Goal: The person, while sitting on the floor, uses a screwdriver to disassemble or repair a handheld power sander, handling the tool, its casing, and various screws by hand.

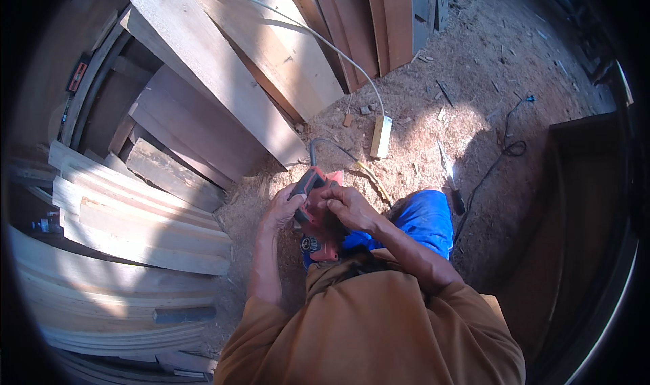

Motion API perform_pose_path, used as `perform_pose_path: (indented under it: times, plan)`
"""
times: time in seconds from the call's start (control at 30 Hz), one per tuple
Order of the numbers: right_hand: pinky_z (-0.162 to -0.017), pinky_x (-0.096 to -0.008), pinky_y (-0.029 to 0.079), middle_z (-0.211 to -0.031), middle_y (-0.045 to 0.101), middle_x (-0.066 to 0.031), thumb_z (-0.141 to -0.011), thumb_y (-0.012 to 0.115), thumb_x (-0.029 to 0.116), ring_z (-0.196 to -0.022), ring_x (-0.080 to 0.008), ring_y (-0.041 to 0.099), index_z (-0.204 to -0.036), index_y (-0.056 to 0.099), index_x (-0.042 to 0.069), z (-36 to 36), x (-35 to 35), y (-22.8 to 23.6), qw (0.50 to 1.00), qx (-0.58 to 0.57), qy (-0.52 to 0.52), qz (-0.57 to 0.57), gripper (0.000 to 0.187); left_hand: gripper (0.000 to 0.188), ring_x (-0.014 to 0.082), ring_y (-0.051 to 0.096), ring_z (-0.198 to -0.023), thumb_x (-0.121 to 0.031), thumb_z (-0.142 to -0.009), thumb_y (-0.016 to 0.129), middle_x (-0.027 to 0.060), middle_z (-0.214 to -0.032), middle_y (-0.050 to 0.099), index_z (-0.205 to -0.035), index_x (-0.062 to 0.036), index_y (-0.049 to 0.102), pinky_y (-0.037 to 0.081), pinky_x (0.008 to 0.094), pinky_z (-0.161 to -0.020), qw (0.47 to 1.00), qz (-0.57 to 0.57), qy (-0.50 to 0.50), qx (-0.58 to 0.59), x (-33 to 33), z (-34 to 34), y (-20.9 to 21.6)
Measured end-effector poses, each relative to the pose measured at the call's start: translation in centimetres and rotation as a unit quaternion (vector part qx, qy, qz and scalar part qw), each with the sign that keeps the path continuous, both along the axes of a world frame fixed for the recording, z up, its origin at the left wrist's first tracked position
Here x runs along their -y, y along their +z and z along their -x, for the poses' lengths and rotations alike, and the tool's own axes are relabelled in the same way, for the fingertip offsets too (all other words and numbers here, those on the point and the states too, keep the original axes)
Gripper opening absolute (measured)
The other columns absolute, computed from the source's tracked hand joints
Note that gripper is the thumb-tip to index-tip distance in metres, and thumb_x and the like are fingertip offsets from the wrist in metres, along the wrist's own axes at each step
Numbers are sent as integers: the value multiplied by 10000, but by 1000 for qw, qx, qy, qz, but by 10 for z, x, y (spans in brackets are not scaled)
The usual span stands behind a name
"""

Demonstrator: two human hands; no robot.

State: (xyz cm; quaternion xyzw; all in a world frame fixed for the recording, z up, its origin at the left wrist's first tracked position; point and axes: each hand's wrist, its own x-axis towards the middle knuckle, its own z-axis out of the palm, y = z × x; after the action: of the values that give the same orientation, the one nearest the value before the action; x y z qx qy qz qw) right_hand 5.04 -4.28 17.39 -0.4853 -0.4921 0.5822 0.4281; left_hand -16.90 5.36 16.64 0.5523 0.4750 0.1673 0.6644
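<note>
A red and black electric planer is held in front of my torso, with its dark handle, a round black knob near its lower end and a cord leading off its far end. My left hand wraps around the dark handle from the left, thumb on top. On the planer's right side is my right hand, its fingers curled in a pinch against the red body. What those fingertips hold, if anything, is hidden. Much of the tool's lower part lies in shadow. My blue-trousered knee is just to the right.
Planks lean and lie at the far left; stacked boards fill the left side. A pale power strip with a white cable lies on the shavings-covered ground. Further right are a black cord and a blade-like tool with a dark handle.
</note>
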Motion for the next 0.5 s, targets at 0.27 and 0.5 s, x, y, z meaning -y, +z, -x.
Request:
perform_pose_path:
  times: [0.27, 0.5]
  plan:
    - [-937, -465, 533, -1235, 632, -283, -939, 615, 236, -1080, -408, 659, -1273, 603, -64, -59, -5, -2, 926, 334, -126, -125, 449, 798, 126, 621, -994, -377, -783, 728, 53, -1055, 681, -1437, 37, 532, 469, 271, -900, 974, 75, -161, 143, 11, 7, 53]
    - [-1005, -482, 412, -971, 747, -164, -964, 578, 291, -976, -337, 686, -1055, 762, 75, -58, 3, 22, 965, 258, 41, -24, 298, 865, 138, 633, -1024, -365, -771, 726, 77, -1107, 685, -1489, 49, 479, 478, 295, -955, 971, 72, -176, 146, 12, 2, 40]
